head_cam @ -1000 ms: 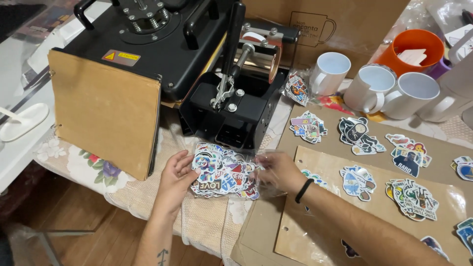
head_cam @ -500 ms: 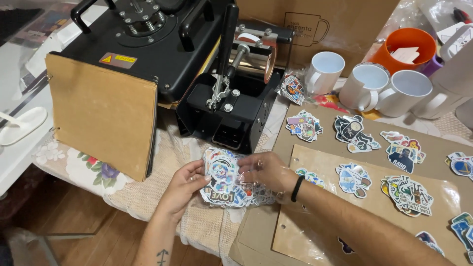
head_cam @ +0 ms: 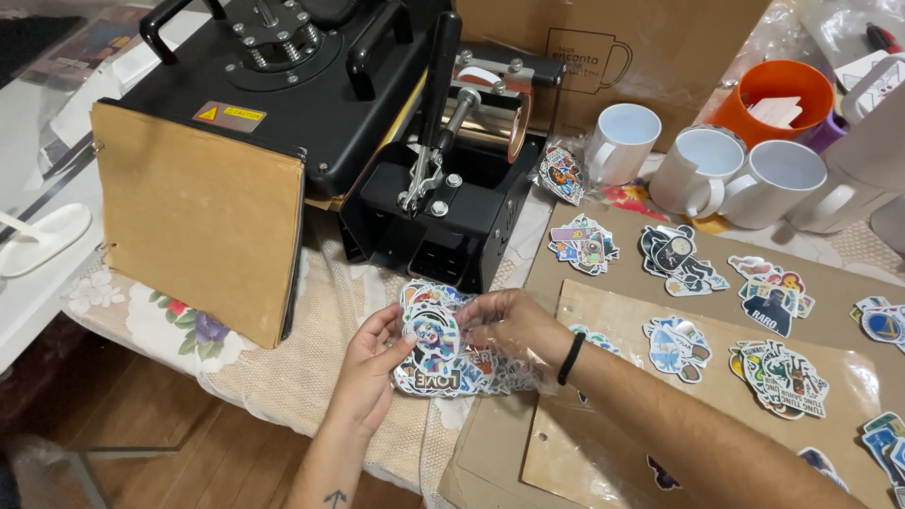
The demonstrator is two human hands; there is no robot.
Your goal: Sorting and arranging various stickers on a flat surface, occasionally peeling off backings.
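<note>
- Sticker stack: colourful die-cut pieces in a clear wrapper, held just in front of the black heat press.
- Your left hand: grasping the stack's near-left edge, thumb on the top sticker.
- Your right hand: fingers pinching the stack's right side, black band on the wrist.
- White mugs: grouped right of the press.
- Orange cup: behind the mugs, right of the press.
- Brown board: right of the press, sticker piles spread across it.

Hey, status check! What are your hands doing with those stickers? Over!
Left hand and right hand both gripping sticker bundle. Bundle above table edge. Heat press close behind, not touching.
</note>
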